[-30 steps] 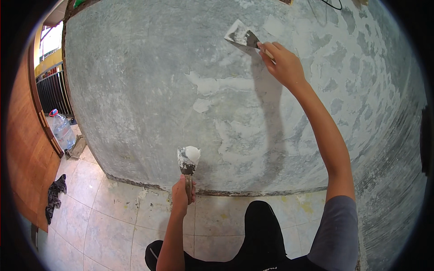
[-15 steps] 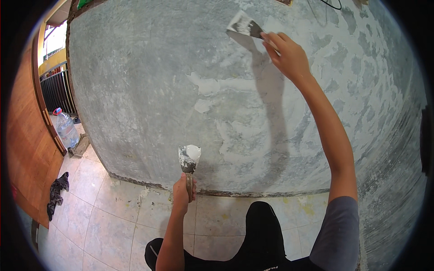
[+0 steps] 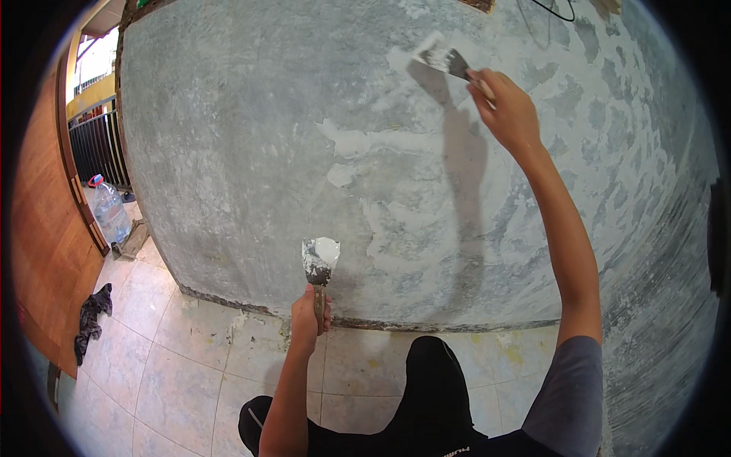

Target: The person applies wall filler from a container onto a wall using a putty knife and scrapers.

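My right hand [image 3: 506, 110] is raised high and grips a putty knife [image 3: 442, 58] whose blade is pressed against the grey plastered wall [image 3: 251, 129], on a fresh white smear of putty. My left hand [image 3: 311, 316] is held low in front of me, closed around the handle of a second putty knife [image 3: 320, 263] that stands blade up. A lump of white putty sits on that blade. White patches of putty mark the wall between the two hands.
The floor is pale tile [image 3: 152, 373] with putty stains along the wall's base. At the left stand a wooden door [image 3: 38, 251], a large plastic water bottle [image 3: 110, 212] and a dark rag [image 3: 91, 320]. A cable [image 3: 552, 9] hangs at the top.
My right hand has moved upward along the wall with its knife, dragging the blade over the putty. The left hand and its loaded knife have stayed where they were.
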`<state>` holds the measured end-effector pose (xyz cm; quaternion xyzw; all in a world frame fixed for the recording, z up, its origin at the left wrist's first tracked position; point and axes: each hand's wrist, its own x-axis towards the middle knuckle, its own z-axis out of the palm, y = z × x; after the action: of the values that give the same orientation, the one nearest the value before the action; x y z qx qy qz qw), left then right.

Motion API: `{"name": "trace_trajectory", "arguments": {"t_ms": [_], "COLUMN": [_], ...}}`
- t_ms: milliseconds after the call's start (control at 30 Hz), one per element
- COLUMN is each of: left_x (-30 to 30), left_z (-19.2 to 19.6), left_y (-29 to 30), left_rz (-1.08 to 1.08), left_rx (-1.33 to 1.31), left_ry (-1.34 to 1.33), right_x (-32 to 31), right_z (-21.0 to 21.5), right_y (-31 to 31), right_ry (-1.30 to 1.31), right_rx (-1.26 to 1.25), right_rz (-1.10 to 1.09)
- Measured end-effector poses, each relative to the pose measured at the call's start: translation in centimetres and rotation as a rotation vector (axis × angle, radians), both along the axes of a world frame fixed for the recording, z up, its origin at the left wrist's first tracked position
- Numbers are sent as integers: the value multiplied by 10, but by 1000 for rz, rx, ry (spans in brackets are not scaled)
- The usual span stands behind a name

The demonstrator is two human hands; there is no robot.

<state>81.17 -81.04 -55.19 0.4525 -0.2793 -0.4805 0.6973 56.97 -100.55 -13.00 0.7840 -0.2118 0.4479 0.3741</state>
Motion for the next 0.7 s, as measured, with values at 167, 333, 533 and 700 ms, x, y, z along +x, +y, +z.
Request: {"name": "trace_trajectory", "arguments": {"t_ms": [167,333,533,700], "left_x": [-5,-7,1,-1], "left_z": [3,11,5,4], "left_y": [-1,1,1,-3], "left_rz": [-8,-27,-2,-1], "left_rx": [26,7,-26,4], "left_ry": [-8,14,14,15], "right_x": [45,-7,-25,3], "right_z": [8,-6,9,46], "right_y": [-6,-29,-16,-9], "right_ry": [62,60,21,-157], "right_rx": [81,110,456,1106], "right_rz": [-107,38,398,572]}}
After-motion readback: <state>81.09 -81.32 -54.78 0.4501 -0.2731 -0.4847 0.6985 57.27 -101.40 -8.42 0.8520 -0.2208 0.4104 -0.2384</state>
